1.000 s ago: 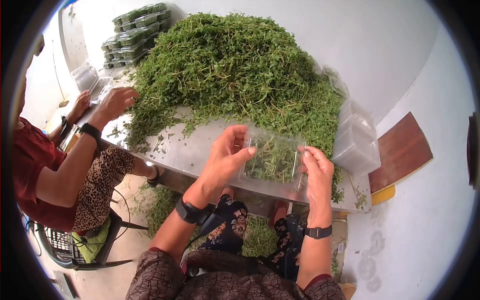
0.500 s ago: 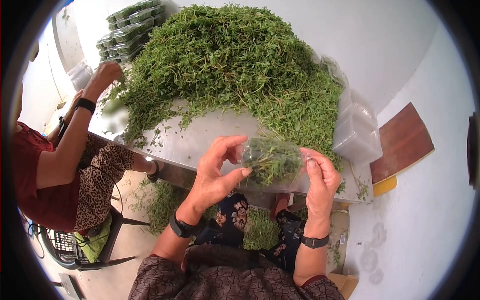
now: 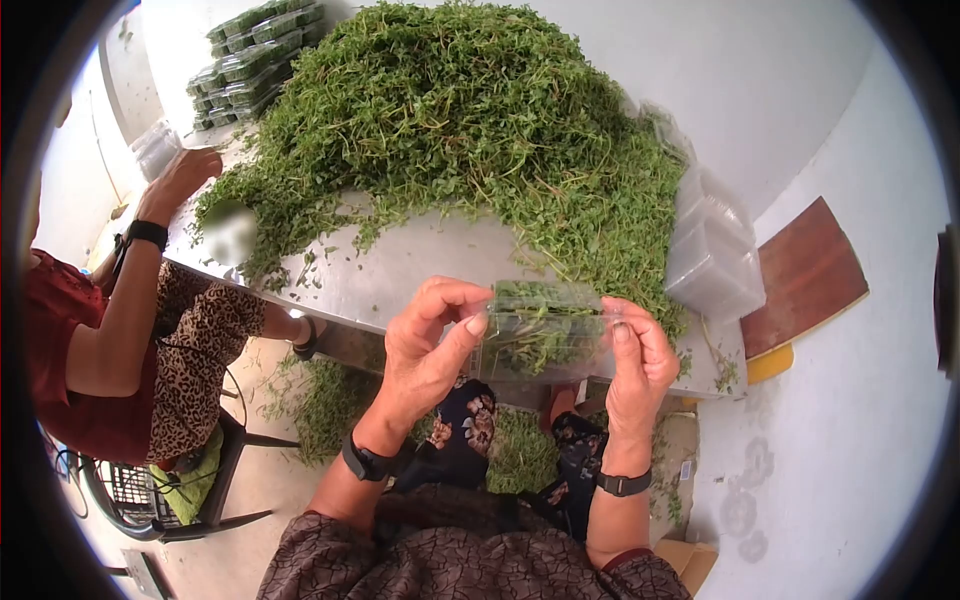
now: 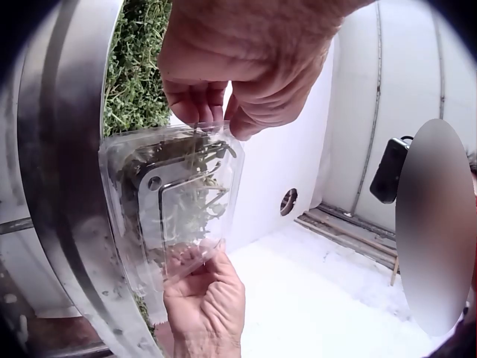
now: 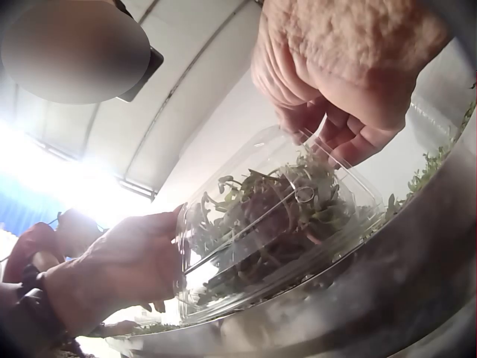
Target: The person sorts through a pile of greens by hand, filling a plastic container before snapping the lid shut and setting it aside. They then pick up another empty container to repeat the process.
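Between my two hands a clear plastic clamshell box (image 3: 545,345) with leafy green sprigs inside is held up at the table's front edge, tilted. My left hand (image 3: 425,345) grips its left end between thumb and fingers. At the opposite end, my right hand (image 3: 640,360) pinches the rim near the corner. Stems and leaves (image 5: 261,224) show through the box wall in the right wrist view. In the left wrist view the ridged plastic face (image 4: 179,194) fills the space between both hands. A large heap of greens (image 3: 440,110) lies behind the box on the metal table (image 3: 390,270).
Filled boxes (image 3: 250,65) are stacked at the back left. Nested clear boxes (image 3: 715,250) stand at the table's right end, beside a reddish-brown board (image 3: 805,275). Another person (image 3: 110,330) sits at the left, one hand by the heap. More greens (image 3: 335,410) lie below the table.
The box has tilted in my hands, so its face looks narrower, and both hands have come slightly lower in view. The other person's raised hand has moved left along the heap.
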Demonstrator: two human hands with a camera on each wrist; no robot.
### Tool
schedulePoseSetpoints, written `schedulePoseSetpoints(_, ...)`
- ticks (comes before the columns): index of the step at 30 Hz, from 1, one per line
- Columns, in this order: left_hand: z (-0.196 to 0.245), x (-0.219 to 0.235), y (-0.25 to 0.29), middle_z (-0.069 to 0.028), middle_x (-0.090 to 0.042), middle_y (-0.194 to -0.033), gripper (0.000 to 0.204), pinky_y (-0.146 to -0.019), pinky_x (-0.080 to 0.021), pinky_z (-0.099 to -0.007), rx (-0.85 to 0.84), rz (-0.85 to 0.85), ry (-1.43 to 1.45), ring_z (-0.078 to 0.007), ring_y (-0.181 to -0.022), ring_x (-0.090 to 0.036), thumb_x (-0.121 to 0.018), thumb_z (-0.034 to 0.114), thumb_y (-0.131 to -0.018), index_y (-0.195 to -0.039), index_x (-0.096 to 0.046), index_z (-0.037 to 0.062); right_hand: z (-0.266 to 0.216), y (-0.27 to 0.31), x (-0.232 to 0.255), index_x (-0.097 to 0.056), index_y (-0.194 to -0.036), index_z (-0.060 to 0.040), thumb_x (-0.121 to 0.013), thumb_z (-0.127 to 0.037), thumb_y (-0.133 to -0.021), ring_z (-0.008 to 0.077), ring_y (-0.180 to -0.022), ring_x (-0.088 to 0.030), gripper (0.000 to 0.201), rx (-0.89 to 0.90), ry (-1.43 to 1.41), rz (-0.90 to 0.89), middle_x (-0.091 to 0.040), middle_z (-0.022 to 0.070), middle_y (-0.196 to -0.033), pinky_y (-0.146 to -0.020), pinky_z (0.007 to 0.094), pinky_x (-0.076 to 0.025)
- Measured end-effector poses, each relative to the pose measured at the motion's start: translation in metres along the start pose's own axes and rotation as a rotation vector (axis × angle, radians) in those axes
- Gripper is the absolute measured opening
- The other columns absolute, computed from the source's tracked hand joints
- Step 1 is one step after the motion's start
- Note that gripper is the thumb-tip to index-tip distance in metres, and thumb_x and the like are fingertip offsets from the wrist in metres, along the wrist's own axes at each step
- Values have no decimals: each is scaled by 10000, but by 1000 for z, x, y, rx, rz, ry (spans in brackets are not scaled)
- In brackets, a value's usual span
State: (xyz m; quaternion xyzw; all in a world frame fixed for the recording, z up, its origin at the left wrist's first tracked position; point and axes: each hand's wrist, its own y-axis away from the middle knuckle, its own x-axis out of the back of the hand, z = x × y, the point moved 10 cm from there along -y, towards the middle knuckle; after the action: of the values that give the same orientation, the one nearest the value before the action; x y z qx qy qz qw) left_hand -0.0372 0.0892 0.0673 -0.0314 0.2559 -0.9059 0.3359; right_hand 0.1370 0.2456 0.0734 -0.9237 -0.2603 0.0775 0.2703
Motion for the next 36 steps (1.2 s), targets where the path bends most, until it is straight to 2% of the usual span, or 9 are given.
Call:
schedulePoseSetpoints(1,-2,1,0,-35,-535,-962,201,-737,-434,-231,34,18,38,-93,-814,-497,-618,18,-862,-1063,-610,2,1,0,-1,-640,-939,22,-584,-98,-915,122,-902,-581,135,-5,0,1,-660,110,-1073,-793,262,-464)
schedulePoseSetpoints(3,1,-1,-2,-9,-530,-936,169,-712,-411,-212,38,37,7,-73,-796,-487,-611,36,-882,-1048,-611,1,-2,-1,1,-620,-913,29,-584,-68,-911,55,-760,-520,103,36,-2,48,-659,68,-1043,-676,205,-429)
schedulePoseSetpoints(6,4,0,-3,28,-531,-878,136,-680,-386,-189,38,70,-57,-49,-756,-473,-605,69,-908,-1028,-611,4,-3,-1,2,-622,-922,31,-588,-65,-909,45,-726,-493,103,-4,19,52,-659,54,-1016,-651,200,-413)
schedulePoseSetpoints(11,1,3,1,8,-575,-851,101,-681,-421,-196,127,131,-39,-50,-751,-501,-599,59,-903,-987,-607,3,-7,2,2,-624,-921,22,-590,-52,-906,38,-712,-479,83,-26,22,57,-647,26,-940,-637,196,-401)
schedulePoseSetpoints(21,-6,9,7,42,-559,-784,169,-630,-386,-188,248,156,-96,-40,-694,-462,-577,141,-935,-1008,-626,-3,15,17,-2,-584,-998,3,-604,-44,-895,50,-681,-526,115,-230,-116,64,-609,11,-831,-600,191,-434)
schedulePoseSetpoints(25,-16,11,9,36,-567,-786,176,-619,-386,-191,323,152,-12,-44,-683,-462,-581,149,-934,-1001,-629,-6,16,20,-4,-587,-1000,4,-601,-34,-894,49,-683,-529,113,-273,-133,74,-613,16,-836,-595,193,-439)
schedulePoseSetpoints(29,-21,14,-1,31,-570,-785,176,-616,-389,-194,307,156,20,-48,-680,-465,-583,150,-933,-991,-630,-9,19,16,-8,-591,-1028,9,-586,-30,-902,50,-668,-527,132,-257,-115,92,-622,22,-842,-586,198,-445)
schedulePoseSetpoints(33,-30,24,-24,22,-576,-786,168,-601,-381,-203,244,161,-26,-51,-670,-461,-588,142,-926,-973,-634,-12,18,9,-20,-593,-1127,15,-563,-56,-921,52,-674,-525,219,-237,-88,1,-642,37,-904,-591,205,-452)
schedulePoseSetpoints(36,-38,27,-42,25,-575,-776,165,-588,-376,-203,218,126,-50,-51,-652,-458,-588,138,-923,-968,-633,-14,24,7,-26,-587,-1190,12,-531,-52,-927,74,-721,-548,277,-256,-162,-59,-650,74,-1016,-630,222,-479)
